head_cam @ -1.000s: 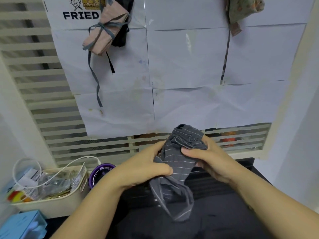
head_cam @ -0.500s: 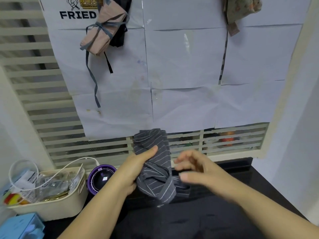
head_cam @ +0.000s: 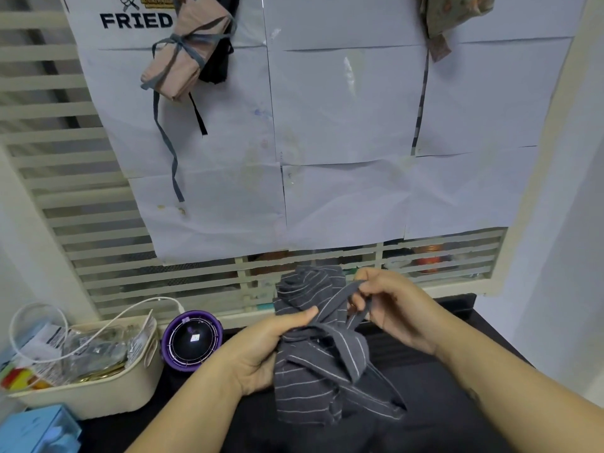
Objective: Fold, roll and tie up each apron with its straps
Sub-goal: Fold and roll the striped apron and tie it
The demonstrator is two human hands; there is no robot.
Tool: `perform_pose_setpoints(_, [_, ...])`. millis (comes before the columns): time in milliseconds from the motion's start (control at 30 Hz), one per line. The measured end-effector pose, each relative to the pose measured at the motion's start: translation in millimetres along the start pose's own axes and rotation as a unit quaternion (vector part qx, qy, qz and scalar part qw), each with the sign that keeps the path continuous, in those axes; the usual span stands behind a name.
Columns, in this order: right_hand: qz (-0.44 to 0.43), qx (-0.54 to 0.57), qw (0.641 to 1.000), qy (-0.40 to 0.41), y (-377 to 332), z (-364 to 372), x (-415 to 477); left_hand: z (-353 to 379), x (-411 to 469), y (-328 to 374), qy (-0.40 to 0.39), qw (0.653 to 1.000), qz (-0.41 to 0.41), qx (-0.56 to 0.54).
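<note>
While the left hand (head_cam: 261,351) grips the rolled grey pinstriped apron (head_cam: 307,380) upright over the black worktop (head_cam: 461,317), the right hand (head_cam: 395,308) pinches its strap (head_cam: 340,297) beside the roll, so tying seems underway, and the next move calls for drawing that strap snug.

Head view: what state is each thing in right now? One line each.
Left hand: grips the grey apron, thumb on the strap crossing.
Right hand: pinches the strap.
Grey apron: rolled, strap wound round its middle, knot unfinished.
Pink apron: rolled, tied, hanging.
Basket: full of packets.
</note>
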State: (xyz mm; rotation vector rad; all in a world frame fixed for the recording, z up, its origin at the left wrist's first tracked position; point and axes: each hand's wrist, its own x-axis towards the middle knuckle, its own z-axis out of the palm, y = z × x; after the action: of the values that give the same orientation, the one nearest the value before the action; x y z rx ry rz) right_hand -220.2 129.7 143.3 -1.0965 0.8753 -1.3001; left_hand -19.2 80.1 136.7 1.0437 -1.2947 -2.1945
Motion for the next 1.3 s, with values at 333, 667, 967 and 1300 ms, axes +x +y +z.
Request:
perform_pose_setpoints(333, [0.056,0.318,0.944,0.063,16,18,-6,-11,-1,2,-0.075,0.992,0.051,-0.089])
perform_pose_setpoints(667, [0.058,-0.293,0.952,0.067,15,6,-5,-5,-8,3,-0.057,0.992,0.042,-0.102])
perform_pose_setpoints(967, [0.087,-0.244,0.963,0.079,31,24,7,-1,7,-6,-0.045,0.999,0.013,-0.028])
perform_pose_setpoints(1300, [0.186,-0.051,0.981,0.0,11,17,-4,-2,13,-6,0.029,0.996,0.074,0.039])
